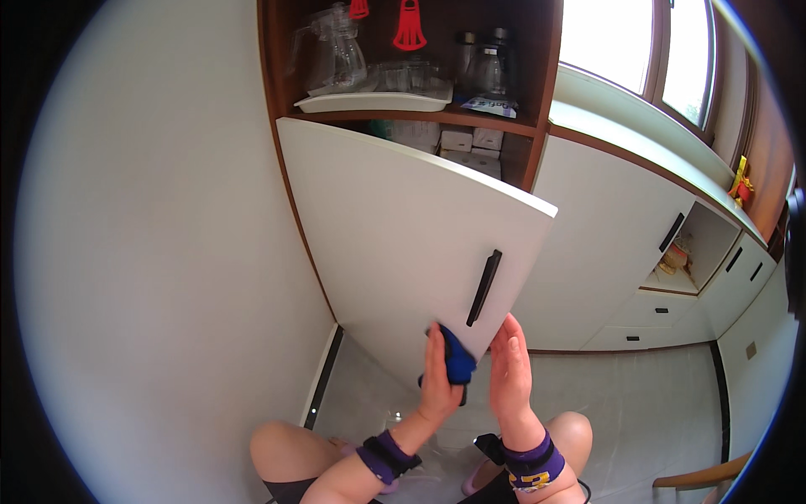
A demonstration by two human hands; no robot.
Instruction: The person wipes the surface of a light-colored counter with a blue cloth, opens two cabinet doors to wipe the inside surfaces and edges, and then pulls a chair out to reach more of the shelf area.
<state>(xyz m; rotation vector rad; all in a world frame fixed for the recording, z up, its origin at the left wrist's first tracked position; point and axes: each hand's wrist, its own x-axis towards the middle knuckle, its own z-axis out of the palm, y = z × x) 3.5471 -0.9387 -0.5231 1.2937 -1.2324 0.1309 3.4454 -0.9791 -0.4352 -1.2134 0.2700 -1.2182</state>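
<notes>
Brown wooden shelf (504, 124): white tray (378, 103) at left, bearing clear glass pitcher (342, 63) and cluster of drinking glasses (405, 79). At right, glass vessel (489, 71) with dark top; printed packet (489, 107) lying flat at front edge. Compartment below, partly hidden: white packs (456, 139) stacked; surface under them not visible. Floor (621, 386): grey, glossy, faintly veined; pink slippers (478, 477) resting on it, partly obscured.
</notes>
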